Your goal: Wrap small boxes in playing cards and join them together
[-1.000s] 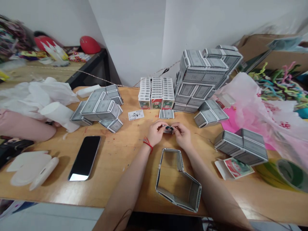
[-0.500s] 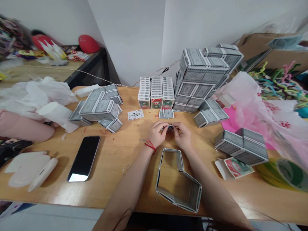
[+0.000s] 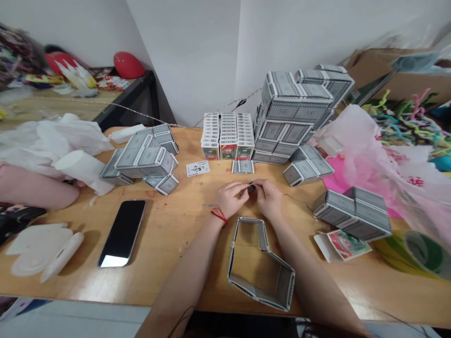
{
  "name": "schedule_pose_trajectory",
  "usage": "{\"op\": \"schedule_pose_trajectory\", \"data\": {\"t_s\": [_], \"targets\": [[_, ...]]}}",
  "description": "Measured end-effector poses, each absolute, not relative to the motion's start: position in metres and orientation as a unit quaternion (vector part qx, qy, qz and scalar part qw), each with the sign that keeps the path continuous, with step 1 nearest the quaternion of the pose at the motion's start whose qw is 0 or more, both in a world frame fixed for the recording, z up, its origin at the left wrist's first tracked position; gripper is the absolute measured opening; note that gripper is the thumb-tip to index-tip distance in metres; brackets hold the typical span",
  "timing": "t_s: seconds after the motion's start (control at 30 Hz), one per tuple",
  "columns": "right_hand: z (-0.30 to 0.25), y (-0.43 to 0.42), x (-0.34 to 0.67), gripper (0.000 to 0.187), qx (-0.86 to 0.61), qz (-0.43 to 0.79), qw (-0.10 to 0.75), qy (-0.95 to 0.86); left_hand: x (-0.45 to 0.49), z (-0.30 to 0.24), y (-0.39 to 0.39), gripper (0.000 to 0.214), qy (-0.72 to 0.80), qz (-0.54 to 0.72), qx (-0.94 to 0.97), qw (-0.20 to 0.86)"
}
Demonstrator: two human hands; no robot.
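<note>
The left hand (image 3: 230,197), with a red string bracelet (image 3: 219,215) at its wrist, has thumb and fingers pinched on a small dark piece (image 3: 251,188) held over the middle of the desk (image 3: 169,263). The right hand (image 3: 269,197) pinches the same piece from the other side, so it sits between the two sets of fingertips, mostly covered by them. From the left, a pink cylinder (image 3: 38,185) lies near a white roll (image 3: 79,165), with a black phone (image 3: 123,230) lying flat nearer the person. Beyond the phone sits a cluster of grey patterned blocks (image 3: 146,157). A single playing card (image 3: 198,168) lies flat to the right of that, then come three rows of card boxes (image 3: 228,134) standing side by side, a small folded grey piece (image 3: 243,166) just in front of them. A hollow frame (image 3: 286,286) rests between the forearms. Right of the boxes rises a tall stack of blocks (image 3: 294,110), with an angled block (image 3: 307,165) at its foot. Farther right, another block (image 3: 352,213) sits by an opened card box (image 3: 348,245), next to a roll of tape (image 3: 398,256).
</note>
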State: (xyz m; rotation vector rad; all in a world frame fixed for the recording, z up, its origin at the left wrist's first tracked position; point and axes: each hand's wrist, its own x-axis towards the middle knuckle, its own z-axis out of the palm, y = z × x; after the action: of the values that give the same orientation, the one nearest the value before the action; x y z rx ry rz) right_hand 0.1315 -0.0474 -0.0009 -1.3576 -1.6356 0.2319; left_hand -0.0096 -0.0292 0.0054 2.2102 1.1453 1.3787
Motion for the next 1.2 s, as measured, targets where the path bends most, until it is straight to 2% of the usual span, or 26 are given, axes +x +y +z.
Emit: {"op": "schedule_pose_trajectory", "data": {"t_s": [0.33,0.5,0.7,0.93,1.2], "targets": [[-0.0053,-0.0456,0.1371,0.02,-0.568,0.11,0.482,-0.658,-0.0092,0.0091,-0.0322,0.023,0.411,0.485,0.745,0.203],[-0.0065,-0.0447,0.1393,0.018,-0.559,0.123,0.484,-0.662,-0.0106,0.0079,-0.031,0.017,0.408,0.491,0.737,0.224],[-0.0056,-0.0466,0.1362,0.018,-0.555,0.121,0.48,-0.668,-0.0092,0.0063,-0.029,0.01,0.42,0.504,0.725,0.209],[-0.0063,-0.0477,0.1349,0.018,-0.558,0.129,0.469,-0.672,-0.0069,0.0057,-0.0292,0.012,0.416,0.501,0.738,0.177],[-0.0067,-0.0476,0.1362,0.02,-0.563,0.134,0.468,-0.668,-0.0094,0.0054,-0.0314,0.017,0.409,0.481,0.752,0.19]]}}
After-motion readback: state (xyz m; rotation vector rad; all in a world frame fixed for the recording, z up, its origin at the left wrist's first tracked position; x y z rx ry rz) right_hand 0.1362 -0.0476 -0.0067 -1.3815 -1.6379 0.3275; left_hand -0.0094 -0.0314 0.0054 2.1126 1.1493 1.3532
